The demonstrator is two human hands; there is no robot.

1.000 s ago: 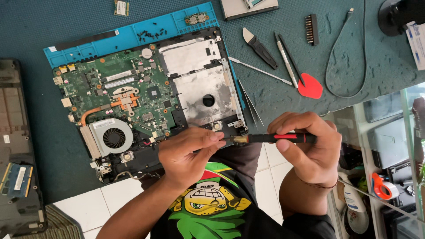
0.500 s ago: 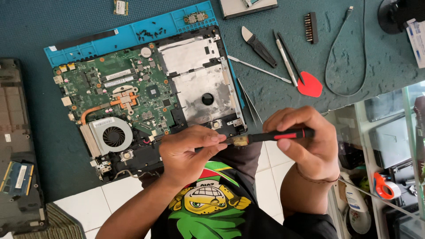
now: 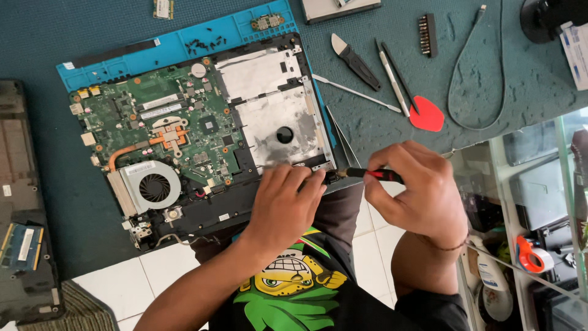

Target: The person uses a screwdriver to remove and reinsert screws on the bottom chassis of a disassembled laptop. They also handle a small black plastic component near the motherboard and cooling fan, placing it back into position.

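My right hand [image 3: 422, 199] is closed around a black-and-red screwdriver [image 3: 370, 174], its long axis lying nearly level across the frame, tip pointing left toward the near right corner of the opened laptop base [image 3: 202, 141]. The handle end disappears into my fist; the shaft runs out past my thumb and forefinger. My left hand [image 3: 285, 205] is curled over that same near edge of the laptop base, fingertips pinched together at the screwdriver's tip; whether they hold a screw or a bit there I cannot tell.

The laptop base lies tilted on a blue work mat [image 3: 177, 40], its green motherboard [image 3: 159, 122] exposed, a round cooling fan [image 3: 153, 187] at the corner of the board nearer me and to the left. To the right of the laptop base, well apart from it on the teal table covering, lie a black-handled pry tool [image 3: 355, 58], a thin metal spudger [image 3: 352, 92], two pen-like tools [image 3: 395, 76], a red triangular pick [image 3: 427, 114], a strip of driver bits [image 3: 427, 27] and a looped grey cable [image 3: 478, 73]. Left of the laptop base sits a dark cover panel [image 3: 24, 202] with a memory module [image 3: 20, 245] resting on it.
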